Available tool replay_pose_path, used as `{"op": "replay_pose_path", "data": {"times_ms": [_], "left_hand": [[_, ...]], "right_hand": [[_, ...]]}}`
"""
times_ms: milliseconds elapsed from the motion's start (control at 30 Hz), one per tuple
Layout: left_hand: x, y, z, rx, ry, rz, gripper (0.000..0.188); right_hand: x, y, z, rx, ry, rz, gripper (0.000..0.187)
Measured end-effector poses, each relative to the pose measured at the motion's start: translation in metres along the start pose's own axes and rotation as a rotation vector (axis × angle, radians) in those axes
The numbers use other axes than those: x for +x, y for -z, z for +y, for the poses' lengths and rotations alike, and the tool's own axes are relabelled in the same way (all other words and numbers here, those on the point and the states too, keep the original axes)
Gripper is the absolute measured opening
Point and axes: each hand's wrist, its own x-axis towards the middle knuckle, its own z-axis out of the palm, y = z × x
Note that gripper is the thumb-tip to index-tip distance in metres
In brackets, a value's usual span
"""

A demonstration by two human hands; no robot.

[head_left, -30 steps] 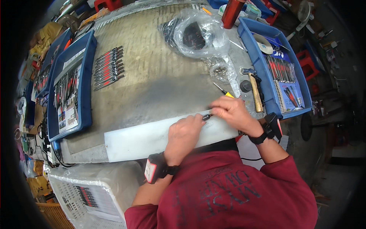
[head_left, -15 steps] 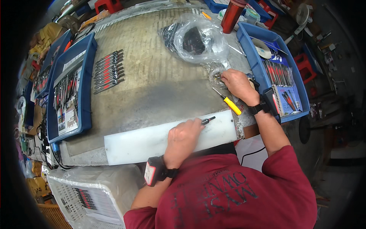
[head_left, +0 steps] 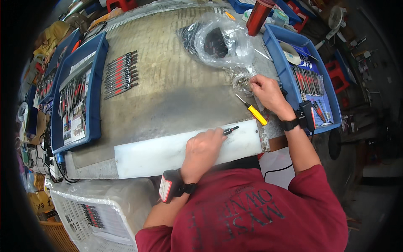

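The fingers [head_left: 213,135] of the left hand [head_left: 202,152] lie curled and closed on a small black tool [head_left: 230,129], pinning its near end to the white board [head_left: 168,153] just below the middle of the frame, so that only the dark tip pokes out toward the right. The right hand [head_left: 265,90], right of centre, has its fingers bunched into a small clear bag of metal parts [head_left: 242,80]; whether they grip anything inside cannot be told. A yellow-handled screwdriver [head_left: 252,110] lies on the desk [head_left: 168,84] between the 2 hands, touching neither. Above the right hand sits a larger clear bag with dark pieces [head_left: 216,42], and a red cylinder [head_left: 259,17] stands at the top. A blue tray [head_left: 277,63] of tools fills the right side, another blue tray [head_left: 90,84] the left, with a row of red-and-black tools [head_left: 121,74] beside it.
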Motion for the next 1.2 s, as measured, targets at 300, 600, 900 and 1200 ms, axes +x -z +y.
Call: {"op": "replay_pose_path", "data": {"times_ms": [300, 600, 900, 1200], "left_hand": [[-0.001, -0.001, -0.001, 0.001, -0.014, 0.014, 0.018], [0.0, 0.0, 0.0, -0.003, -0.023, 0.024, 0.018], [0.0, 0.001, -0.001, -0.037, 0.017, 0.013, 0.017], [0.0, 0.002, -0.002, -0.077, 0.044, 0.026, 0.016]], "right_hand": [[-0.058, -0.009, -0.044, 0.834, -0.383, -0.356, 0.008], [-0.079, -0.028, -0.056, 0.296, 0.181, -0.1, 0.005], [-0.088, -0.048, -0.062, 0.298, 0.167, 0.054, 0.004], [-0.092, -0.056, -0.059, 0.242, 0.168, 0.122, 0.007]]}}
